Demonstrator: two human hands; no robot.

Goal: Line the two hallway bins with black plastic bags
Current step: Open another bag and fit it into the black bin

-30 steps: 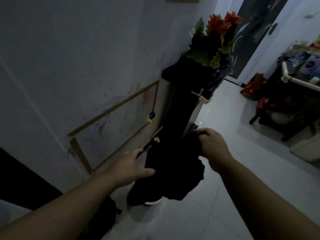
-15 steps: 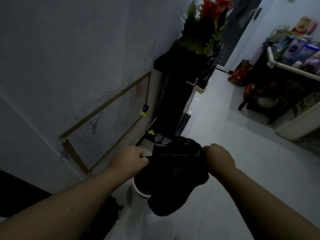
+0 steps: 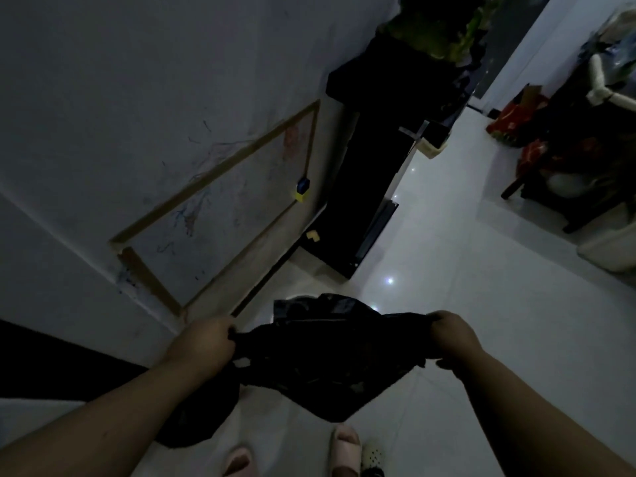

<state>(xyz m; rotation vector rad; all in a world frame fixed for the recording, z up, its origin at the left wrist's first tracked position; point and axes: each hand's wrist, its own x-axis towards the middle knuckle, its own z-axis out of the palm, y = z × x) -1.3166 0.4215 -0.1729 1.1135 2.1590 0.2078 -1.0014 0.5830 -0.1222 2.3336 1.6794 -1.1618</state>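
Note:
A crumpled black plastic bag (image 3: 327, 366) hangs stretched between my two hands over the pale floor. My left hand (image 3: 203, 342) grips its left edge and my right hand (image 3: 451, 339) grips its right edge, both fists closed on the plastic. The bag sags in the middle. Behind its top edge a dark, shiny rim (image 3: 309, 306) shows, either the bin or more bag; I cannot tell which. A second dark heap (image 3: 196, 418) lies low under my left forearm, its nature unclear in the dim light.
A wall with a taped rectangle (image 3: 220, 215) runs along the left. A tall black stand (image 3: 375, 166) with a plant (image 3: 437, 32) on top stands ahead. Cluttered furniture (image 3: 578, 139) fills the right side. My slippered feet (image 3: 344, 445) are on the tiled floor below.
My hands have drawn further apart, stretching the bag wider. The view has tilted down, so my feet show and the white bin rim seen earlier is hidden behind the bag.

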